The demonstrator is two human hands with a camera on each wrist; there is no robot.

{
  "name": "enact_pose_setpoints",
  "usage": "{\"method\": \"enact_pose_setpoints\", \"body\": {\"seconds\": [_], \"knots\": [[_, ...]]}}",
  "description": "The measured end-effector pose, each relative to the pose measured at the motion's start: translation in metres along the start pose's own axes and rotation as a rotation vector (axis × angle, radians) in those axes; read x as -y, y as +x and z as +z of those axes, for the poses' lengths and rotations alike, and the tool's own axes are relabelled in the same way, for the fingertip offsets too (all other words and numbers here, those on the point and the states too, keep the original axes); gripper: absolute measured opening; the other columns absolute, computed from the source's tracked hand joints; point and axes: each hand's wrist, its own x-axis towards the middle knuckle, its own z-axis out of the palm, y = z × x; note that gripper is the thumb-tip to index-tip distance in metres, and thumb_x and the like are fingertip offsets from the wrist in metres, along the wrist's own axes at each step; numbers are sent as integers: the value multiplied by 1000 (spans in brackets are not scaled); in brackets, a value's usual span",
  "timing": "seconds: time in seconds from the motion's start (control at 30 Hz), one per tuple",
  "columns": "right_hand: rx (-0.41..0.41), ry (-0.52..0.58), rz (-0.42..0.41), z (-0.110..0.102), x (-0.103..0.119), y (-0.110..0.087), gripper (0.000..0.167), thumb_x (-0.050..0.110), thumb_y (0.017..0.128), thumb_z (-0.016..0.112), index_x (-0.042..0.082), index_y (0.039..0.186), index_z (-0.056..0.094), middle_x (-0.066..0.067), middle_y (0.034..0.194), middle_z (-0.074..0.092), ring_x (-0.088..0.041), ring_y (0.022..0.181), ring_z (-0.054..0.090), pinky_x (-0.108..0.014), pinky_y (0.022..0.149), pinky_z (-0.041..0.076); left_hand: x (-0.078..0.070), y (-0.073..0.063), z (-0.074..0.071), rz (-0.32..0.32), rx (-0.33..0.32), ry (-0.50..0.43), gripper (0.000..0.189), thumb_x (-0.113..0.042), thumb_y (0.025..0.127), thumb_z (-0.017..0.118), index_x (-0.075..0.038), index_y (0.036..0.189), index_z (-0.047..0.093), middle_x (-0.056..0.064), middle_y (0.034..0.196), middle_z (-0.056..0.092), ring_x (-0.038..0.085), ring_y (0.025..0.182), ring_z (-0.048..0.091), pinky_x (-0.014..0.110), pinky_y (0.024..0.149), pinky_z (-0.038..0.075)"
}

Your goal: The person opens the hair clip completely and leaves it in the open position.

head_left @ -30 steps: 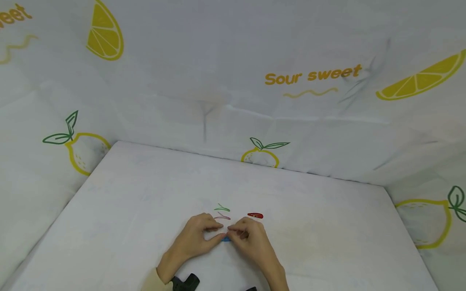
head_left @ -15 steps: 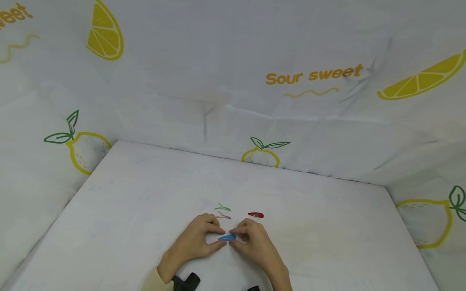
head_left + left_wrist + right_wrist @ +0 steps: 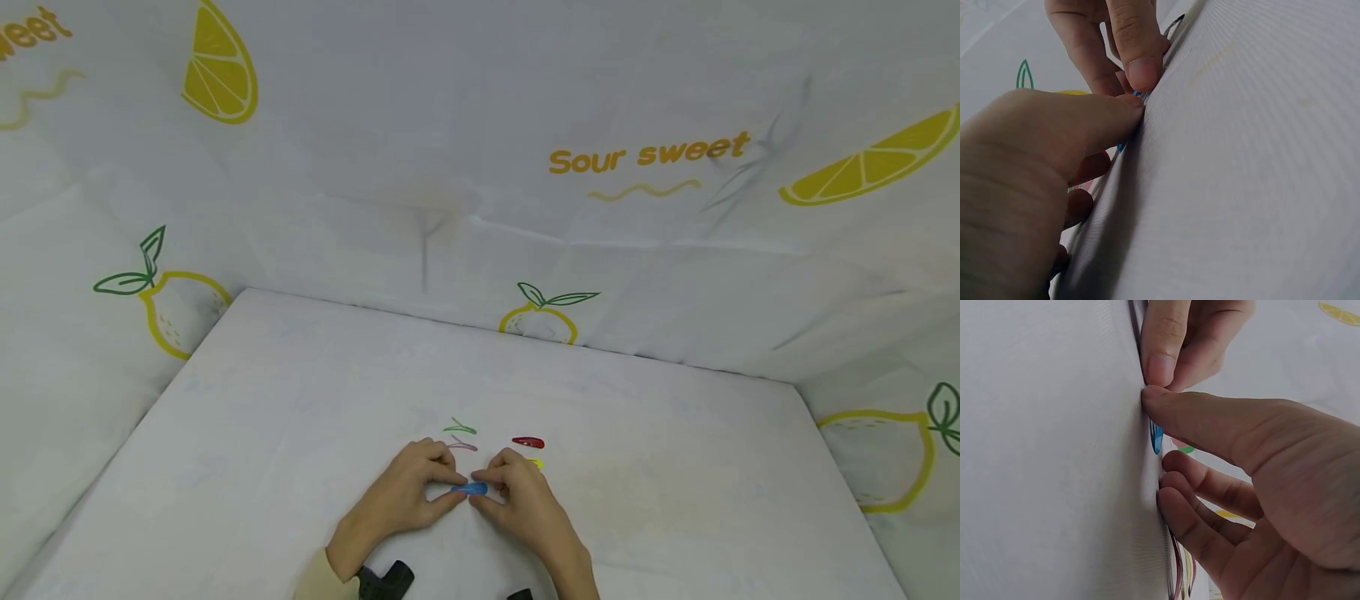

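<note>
A blue snap hair clip [image 3: 472, 488] lies on the white tabletop between both hands. My left hand [image 3: 408, 492] pinches its left part, thumb at the near edge and index finger at the far edge. My right hand [image 3: 521, 496] holds the right part the same way. In the left wrist view the two thumbs nearly meet over the blue clip [image 3: 1120, 147]. In the right wrist view one end of the blue clip [image 3: 1157, 439] shows below the right thumb; the rest is hidden by fingers.
Beyond the hands lie a green hair clip [image 3: 461, 428] and a pink hair clip [image 3: 462, 446], both spread open. A red hair clip [image 3: 528, 442] lies to the right, with a yellow hair clip [image 3: 536, 462] partly behind the right hand. A lemon-print cloth [image 3: 480, 167] hangs behind the table.
The blue clip, mostly covered by fingertips one second ago, is now in plain sight between the hands. The right hand has shifted slightly, and the yellow clip shows beside it.
</note>
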Motion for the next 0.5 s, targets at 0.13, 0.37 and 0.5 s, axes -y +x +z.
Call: {"method": "enact_pose_setpoints", "body": {"seconds": [0.13, 0.37, 0.5], "knots": [[-18, 0, -12, 1, 1, -1, 28, 14, 84, 84, 3, 108, 80, 4, 89, 60, -3, 78, 46, -18, 68, 41, 0, 0, 0, -6, 13, 7, 10, -17, 79, 87, -17, 89, 84, -11, 83, 66, 0, 76, 51, 14, 71, 40], [-34, 3, -20, 2, 0, 0, 21, 13, 85, 82, 3, 104, 81, 5, 87, 61, -3, 77, 45, -17, 67, 42, 1, 1, 0, 2, 21, 0, 11, -17, 81, 86, -15, 91, 84, -10, 85, 68, 0, 77, 54, 14, 72, 43], [-53, -12, -46, 3, -2, 1, 16, 13, 86, 82, 5, 100, 82, 5, 85, 62, -1, 74, 47, -16, 66, 44, 0, 2, -1, 4, 17, -13, 12, -16, 82, 85, -13, 93, 84, -9, 85, 69, 1, 78, 55, 16, 73, 45]]}}
